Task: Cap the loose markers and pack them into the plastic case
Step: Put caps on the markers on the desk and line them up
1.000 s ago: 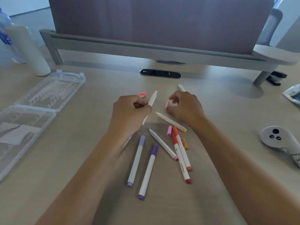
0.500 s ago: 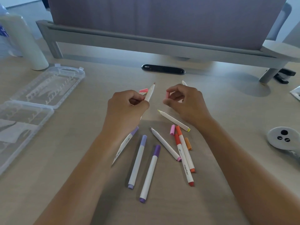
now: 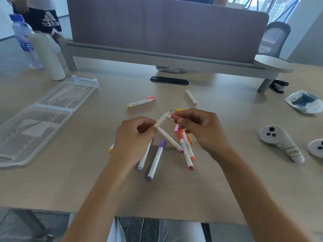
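Cap (image 3: 175,116) now nearer marker (image 3: 161,120) tip.

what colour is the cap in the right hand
Dusty pink; the cap pinched by the right hand shows in the head view.

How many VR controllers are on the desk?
2, both at right: one white controller right of the right hand, a second controller cut off by the frame edge. More may sit off-frame.

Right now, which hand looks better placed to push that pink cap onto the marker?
The right hand, probably: it pinches the pink cap right beside the tip of the marker, which the left hand grips and holds up.
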`<state>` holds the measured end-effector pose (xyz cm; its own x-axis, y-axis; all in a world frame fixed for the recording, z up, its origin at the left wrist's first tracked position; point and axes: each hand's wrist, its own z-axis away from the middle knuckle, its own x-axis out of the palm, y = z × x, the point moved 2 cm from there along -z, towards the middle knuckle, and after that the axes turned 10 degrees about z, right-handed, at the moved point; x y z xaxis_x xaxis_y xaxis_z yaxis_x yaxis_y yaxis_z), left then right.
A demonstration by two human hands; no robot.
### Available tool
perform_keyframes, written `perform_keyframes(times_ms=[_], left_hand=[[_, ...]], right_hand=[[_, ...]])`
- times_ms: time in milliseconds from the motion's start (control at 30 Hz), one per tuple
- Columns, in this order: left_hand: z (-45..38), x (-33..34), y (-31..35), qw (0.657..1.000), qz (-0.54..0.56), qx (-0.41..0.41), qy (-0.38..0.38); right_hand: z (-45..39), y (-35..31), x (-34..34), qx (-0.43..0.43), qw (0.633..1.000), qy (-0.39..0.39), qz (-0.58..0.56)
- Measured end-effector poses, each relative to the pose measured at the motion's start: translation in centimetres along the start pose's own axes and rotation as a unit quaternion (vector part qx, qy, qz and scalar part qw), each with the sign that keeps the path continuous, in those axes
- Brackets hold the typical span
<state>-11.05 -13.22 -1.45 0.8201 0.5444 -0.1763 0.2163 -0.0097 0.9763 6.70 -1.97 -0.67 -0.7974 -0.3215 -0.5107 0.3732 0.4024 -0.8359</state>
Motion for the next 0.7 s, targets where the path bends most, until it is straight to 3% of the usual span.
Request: perform_keyframes(times_ms=[400,700], left_hand=[[3.9,-0.5,0.3,0.997,-0.061,0.036,-0.041],[7.3,2.8,0.7,0.994,-0.024,0.021,-0.102]], right_hand=[[3.5,-0.1,-0.6,-0.017,0.999,-0.038,-0.007],[6.4,1.4,-1.7,0.009,0.996,0.043,-0.078]])
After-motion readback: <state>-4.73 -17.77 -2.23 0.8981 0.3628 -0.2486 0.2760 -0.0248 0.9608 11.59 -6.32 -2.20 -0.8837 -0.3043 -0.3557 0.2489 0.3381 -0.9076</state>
